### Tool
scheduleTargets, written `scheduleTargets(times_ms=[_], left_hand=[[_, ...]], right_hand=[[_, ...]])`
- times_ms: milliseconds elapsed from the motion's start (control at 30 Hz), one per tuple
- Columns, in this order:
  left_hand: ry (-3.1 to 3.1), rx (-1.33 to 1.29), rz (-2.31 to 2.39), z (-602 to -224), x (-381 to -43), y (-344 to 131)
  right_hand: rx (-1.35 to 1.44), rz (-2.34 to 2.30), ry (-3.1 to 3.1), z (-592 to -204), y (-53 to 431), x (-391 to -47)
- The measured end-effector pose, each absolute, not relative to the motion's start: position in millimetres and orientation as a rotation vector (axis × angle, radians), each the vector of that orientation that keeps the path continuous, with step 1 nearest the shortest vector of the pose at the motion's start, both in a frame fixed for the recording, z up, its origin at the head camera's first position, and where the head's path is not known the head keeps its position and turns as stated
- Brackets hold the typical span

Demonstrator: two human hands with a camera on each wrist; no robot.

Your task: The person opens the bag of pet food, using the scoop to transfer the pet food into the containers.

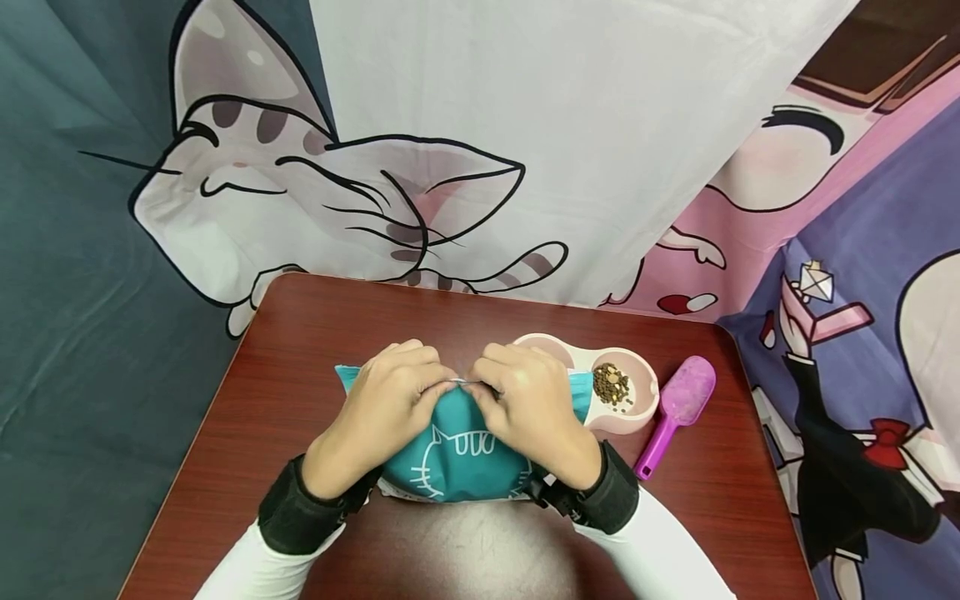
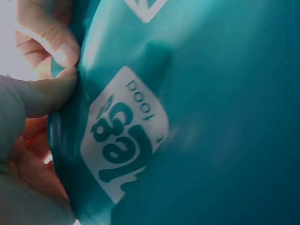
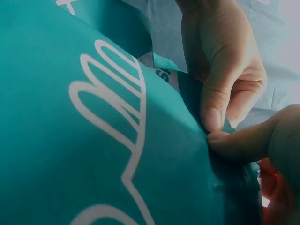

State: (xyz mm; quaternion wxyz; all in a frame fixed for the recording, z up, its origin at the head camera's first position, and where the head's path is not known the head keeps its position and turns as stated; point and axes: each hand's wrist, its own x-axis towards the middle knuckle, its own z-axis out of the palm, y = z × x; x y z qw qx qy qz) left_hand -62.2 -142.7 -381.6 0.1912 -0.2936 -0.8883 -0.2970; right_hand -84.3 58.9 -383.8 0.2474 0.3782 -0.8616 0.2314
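Observation:
A teal cat food bag [image 1: 457, 450] with a white line-drawn cat lies on the table in front of the person. My left hand [image 1: 397, 392] pinches its top edge between thumb and curled fingers. Close beside it, my right hand [image 1: 528, 400] pinches the same edge, and the two thumbs are nearly together. White lettering with the word "food" shows on the bag [image 2: 126, 126] in the left wrist view. In the right wrist view both thumbs press on the edge of the bag [image 3: 108, 164]. The bag's inside is hidden.
A pale pink double bowl [image 1: 647, 392] stands behind the right hand, brown kibble [image 1: 611, 383] in its right compartment. The left compartment is partly covered by the hand and bag. A purple scoop [image 1: 678, 408] lies right of it on the brown table [image 1: 285, 400]. Printed cloth hangs behind.

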Motion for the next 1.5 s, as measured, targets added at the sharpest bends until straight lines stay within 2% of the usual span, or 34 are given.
scheduleTargets(times_ms=[467,1133,1500], left_hand=[[-2.553,-0.852,-0.819,-379.5,-61.3,-149.4],[-2.665,-0.674,-0.999,-375.0,-60.3,-141.5],[-2.628,-0.736,-1.007,-377.3,-59.5,-142.7]], right_hand=[[1.106,0.498,-2.393,-382.0,66.5,-82.4],[1.050,0.463,-2.408,-381.0,61.8,-80.0],[1.083,0.509,-2.377,-382.2,64.3,-81.1]])
